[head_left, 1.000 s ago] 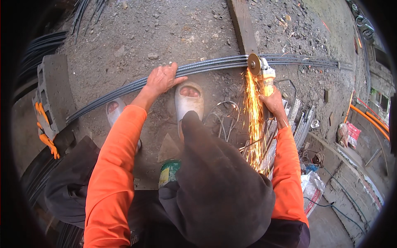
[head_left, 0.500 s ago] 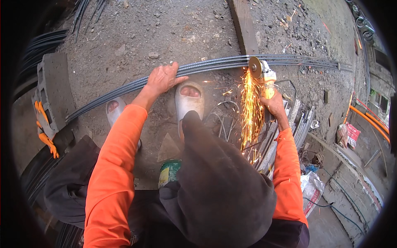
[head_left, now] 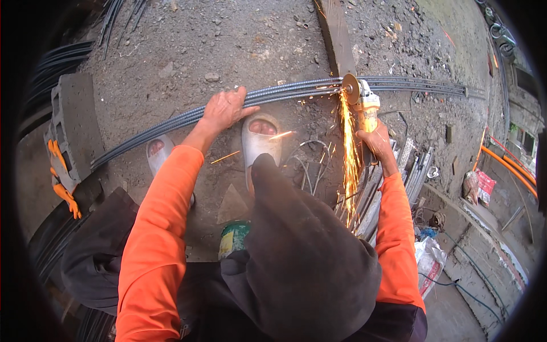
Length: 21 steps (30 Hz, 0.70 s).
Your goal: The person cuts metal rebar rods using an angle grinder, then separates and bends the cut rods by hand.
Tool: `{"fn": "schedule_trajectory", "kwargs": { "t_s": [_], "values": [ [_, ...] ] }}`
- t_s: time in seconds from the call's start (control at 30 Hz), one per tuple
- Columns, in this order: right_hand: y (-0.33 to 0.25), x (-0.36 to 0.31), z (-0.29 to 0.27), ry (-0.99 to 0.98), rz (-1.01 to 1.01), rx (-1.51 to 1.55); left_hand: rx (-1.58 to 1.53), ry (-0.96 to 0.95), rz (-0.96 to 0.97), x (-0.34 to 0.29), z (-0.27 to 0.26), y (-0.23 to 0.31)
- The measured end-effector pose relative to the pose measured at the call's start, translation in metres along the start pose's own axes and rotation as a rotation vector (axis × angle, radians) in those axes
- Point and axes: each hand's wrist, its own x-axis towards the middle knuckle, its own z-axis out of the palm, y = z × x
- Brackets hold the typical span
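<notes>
While rebars point(head_left: 296, 86) run under the left hand's point(head_left: 222, 111) gripping fingers point(head_left: 236, 96), the right hand point(head_left: 377, 140) clasps a grinder point(head_left: 368, 105).

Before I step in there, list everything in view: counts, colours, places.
Steel bars: one bundle, grey, across middle
Angle grinder: one, yellow and silver, at the bars
Sparks: many, orange, mostly below the bars
Beam: one, dark brown, top centre
Hollow block: one, grey, left
Glove: at least one, orange, at the block
Rods: many, dark, far left
Container: one, green and yellow, lower centre
Metal strips: many, grey, right of sparks
Pipes: two, orange, right edge
Bags: several, mostly white and red, right
Sandals: two, off-white, below the bars
Clothing: uncounted, dark, lower centre
Sleeves: two, orange, forearms
Left hand: one, bare, holding the bars
Right hand: one, bare, holding the grinder
</notes>
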Motion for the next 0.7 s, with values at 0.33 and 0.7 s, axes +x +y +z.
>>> {"fn": "schedule_trajectory", "kwargs": {
  "t_s": [0.33, 0.7],
  "values": [
    [-0.013, 0.012, -0.006, 0.033, -0.053, -0.091, -0.032, 0.028, 0.034, -0.001, -0.003, 0.001],
    [-0.022, 0.026, -0.003, 0.046, -0.030, -0.054, -0.018, -0.061, -0.044, 0.000, -0.012, 0.008]
  ]
}}
